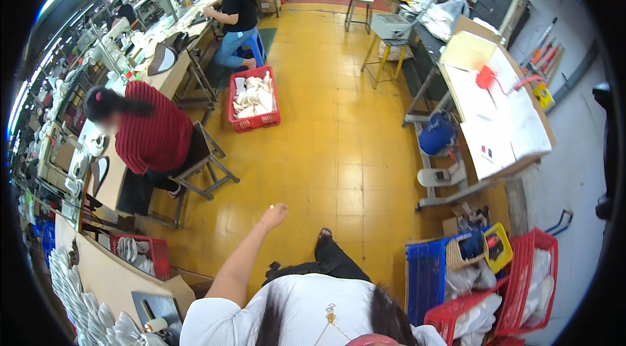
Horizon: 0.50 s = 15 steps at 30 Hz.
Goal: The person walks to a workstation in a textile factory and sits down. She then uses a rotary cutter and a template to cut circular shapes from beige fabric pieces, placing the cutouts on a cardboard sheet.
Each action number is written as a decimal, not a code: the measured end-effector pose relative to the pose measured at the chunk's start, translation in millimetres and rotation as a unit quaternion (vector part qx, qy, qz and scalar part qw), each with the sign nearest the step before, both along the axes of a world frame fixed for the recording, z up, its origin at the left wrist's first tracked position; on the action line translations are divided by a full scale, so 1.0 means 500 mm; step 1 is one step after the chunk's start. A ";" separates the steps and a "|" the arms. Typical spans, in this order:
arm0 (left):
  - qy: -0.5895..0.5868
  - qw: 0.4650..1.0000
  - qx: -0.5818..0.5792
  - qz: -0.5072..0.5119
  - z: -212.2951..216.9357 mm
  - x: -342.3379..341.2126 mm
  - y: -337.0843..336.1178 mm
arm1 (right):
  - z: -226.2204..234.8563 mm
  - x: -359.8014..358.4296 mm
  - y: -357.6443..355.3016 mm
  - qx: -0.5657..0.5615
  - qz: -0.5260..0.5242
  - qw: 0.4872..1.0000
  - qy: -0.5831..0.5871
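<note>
My left hand (275, 215) swings out in front of me over the yellow tiled floor (319, 170). Its fingers are curled in, and nothing shows in or around them. No object is within its reach; the nearest is a wooden stool (210, 157) under a seated person in a red striped top (153, 124). My right hand is out of the picture. One of my feet (325, 234), in a dark sandal, is stepping forward below my dark trousers.
A red crate (254, 123) of pale cut pieces stands ahead, left of the aisle. Sewing tables line the left, with another seated person (240, 13). On the right are a slanted work table (482, 144), a yellow-legged stool (381, 59), and red (531, 281) and blue (424, 281) crates.
</note>
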<state>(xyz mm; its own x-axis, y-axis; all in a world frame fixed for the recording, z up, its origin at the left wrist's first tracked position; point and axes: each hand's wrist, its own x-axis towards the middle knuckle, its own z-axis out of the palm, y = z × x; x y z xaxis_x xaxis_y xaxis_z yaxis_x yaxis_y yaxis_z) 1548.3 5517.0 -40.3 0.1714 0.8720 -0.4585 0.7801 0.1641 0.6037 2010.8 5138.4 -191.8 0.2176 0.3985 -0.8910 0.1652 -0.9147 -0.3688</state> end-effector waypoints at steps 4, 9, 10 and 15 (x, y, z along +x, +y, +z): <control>0.075 0.983 -0.116 -0.123 -0.107 -0.113 0.051 | 0.009 0.057 0.472 0.175 0.148 0.973 0.004; 0.143 0.964 -0.224 -0.018 -0.248 -0.257 0.088 | 0.120 0.020 1.199 0.223 0.342 0.903 -0.134; 0.124 0.931 -0.333 0.085 -0.238 -0.232 0.133 | 0.117 0.059 1.297 0.285 0.339 0.878 -0.181; 0.142 0.833 -0.508 0.165 -0.243 -0.315 0.480 | 0.150 -0.015 1.703 0.257 0.209 0.941 -0.077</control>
